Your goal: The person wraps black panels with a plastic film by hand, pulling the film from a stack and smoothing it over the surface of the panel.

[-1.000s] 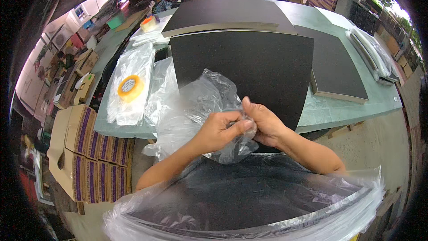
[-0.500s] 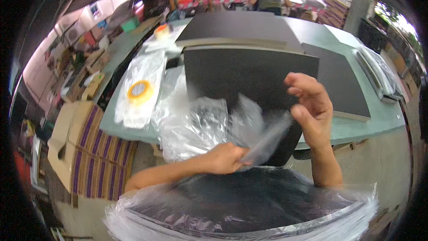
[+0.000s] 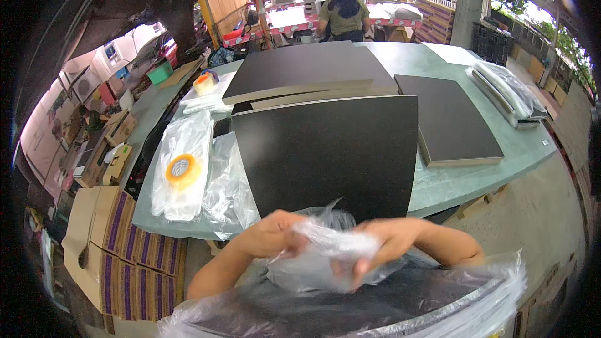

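Both my hands are closed on a crumpled clear plastic bag [image 3: 335, 247], bunched between them low in the view. My left hand [image 3: 272, 233] grips its left side and my right hand [image 3: 391, 241] its right side; motion blurs the fingers somewhat. Just beyond them a black panel [image 3: 328, 153] leans at the near table edge, its pale top edge showing. Closest to me, under my forearms, are black panels in clear plastic [image 3: 375, 310]. More clear plastic [image 3: 228, 191] lies left of the leaning panel.
On the green table [image 3: 526, 147] lie stacked black panels [image 3: 307, 66], another black panel [image 3: 447, 116] and plastic-wrapped panels [image 3: 507, 91]. A yellow tape roll [image 3: 183, 171] rests on flat plastic bags [image 3: 188, 203]. Cardboard boxes [image 3: 125, 256] stand left. A person [image 3: 343, 12] is across the table.
My right hand, raised and open before, has come down to grip the plastic. The plastic is now bunched between both hands, off the leaning panel. The view has shifted.
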{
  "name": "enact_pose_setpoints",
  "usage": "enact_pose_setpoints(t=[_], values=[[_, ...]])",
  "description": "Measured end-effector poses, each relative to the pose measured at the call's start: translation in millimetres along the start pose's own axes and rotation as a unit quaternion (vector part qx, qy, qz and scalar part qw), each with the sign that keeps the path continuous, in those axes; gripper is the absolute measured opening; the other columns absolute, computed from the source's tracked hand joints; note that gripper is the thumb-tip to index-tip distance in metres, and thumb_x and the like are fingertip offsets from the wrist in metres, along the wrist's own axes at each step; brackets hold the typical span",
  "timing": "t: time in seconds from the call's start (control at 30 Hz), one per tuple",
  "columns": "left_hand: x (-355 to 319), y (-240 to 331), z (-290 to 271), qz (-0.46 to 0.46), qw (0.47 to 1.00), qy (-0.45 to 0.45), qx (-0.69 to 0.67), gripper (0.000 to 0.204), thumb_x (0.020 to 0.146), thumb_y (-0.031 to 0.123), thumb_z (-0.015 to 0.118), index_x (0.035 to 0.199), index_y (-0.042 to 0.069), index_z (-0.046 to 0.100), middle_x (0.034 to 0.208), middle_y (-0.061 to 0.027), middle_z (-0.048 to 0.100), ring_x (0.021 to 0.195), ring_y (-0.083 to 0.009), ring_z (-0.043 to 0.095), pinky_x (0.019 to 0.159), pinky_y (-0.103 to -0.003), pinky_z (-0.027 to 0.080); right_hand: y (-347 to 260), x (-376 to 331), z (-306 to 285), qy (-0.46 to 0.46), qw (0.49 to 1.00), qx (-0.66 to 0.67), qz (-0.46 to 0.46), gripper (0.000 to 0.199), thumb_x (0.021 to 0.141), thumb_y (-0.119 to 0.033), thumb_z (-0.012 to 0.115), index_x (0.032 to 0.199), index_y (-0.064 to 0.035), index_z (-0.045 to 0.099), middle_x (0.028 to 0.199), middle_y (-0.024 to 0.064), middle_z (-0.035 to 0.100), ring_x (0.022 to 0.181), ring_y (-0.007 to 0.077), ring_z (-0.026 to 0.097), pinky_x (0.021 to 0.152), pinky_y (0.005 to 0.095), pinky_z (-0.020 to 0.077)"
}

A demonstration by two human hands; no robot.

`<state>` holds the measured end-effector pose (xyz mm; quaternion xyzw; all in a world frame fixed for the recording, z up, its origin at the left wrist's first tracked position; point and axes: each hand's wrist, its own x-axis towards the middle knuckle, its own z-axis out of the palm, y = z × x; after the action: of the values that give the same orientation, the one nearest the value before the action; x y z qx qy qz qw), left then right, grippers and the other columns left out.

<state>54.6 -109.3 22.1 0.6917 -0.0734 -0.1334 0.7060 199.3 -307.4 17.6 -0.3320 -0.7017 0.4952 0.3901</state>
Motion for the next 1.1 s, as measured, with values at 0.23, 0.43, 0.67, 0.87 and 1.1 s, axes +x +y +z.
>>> enact_pose_setpoints(t=[0.23,0.43,0.67,0.87,1.1], values=[[-13,35,-4,0.138,0.94,-0.245,0.192,0.02,0.081,0.02,0.054,0.081,0.0,0.056,0.063,-0.0093,0.057,0.059,-0.0214,0.057,0.054,-0.028,0.045,26,-45,3,-0.086,0.917,-0.309,0.238,0.021,0.084,-0.017,0.043,0.088,-0.0009,0.056,0.068,0.0103,0.059,0.06,0.0222,0.058,0.057,0.032,0.0474],[-10,-4,-21,-0.183,0.66,0.077,0.724,0.011,0.073,0.011,0.052,0.076,0.002,0.057,0.07,-0.017,0.057,0.065,-0.032,0.057,0.054,-0.039,0.046,-69,-37,-3,0.077,0.843,-0.465,0.26,0.018,0.074,-0.015,0.048,0.077,-0.0038,0.062,0.069,0.0169,0.06,0.065,0.0307,0.059,0.065,0.0368,0.047],[-23,32,-45,0.037,0.512,0.186,0.838,0.012,0.066,0.009,0.054,0.076,0.006,0.059,0.072,-0.0114,0.058,0.059,-0.0201,0.055,0.046,-0.031,0.042,-34,-75,-50,0.035,0.635,-0.522,0.569,0.02,0.07,-0.02,0.054,0.084,-0.0058,0.061,0.078,0.0124,0.062,0.071,0.0273,0.06,0.061,0.0399,0.0478],[-12,12,23,-0.006,0.739,-0.145,0.658,0.018,0.072,0.015,0.05,0.086,0.005,0.057,0.077,-0.0108,0.059,0.064,-0.0172,0.058,0.048,-0.03,0.045,-16,-115,-89,0.247,0.521,-0.766,0.285,0.029,0.072,-0.015,0.05,0.101,-0.0107,0.056,0.107,0.007,0.053,0.102,0.0248,0.047,0.09,0.0375,0.034],[-24,9,-31,-0.04,0.527,0.221,0.82,0.011,0.071,0.011,0.049,0.077,0.004,0.056,0.058,-0.0129,0.055,0.056,-0.0282,0.058,0.051,-0.039,0.048,20,-128,-107,0.181,0.375,-0.811,0.411,0.038,0.071,-0.014,0.049,0.109,-0.0102,0.052,0.11,0.0079,0.052,0.103,0.025,0.047,0.092,0.0431,0.0301]])
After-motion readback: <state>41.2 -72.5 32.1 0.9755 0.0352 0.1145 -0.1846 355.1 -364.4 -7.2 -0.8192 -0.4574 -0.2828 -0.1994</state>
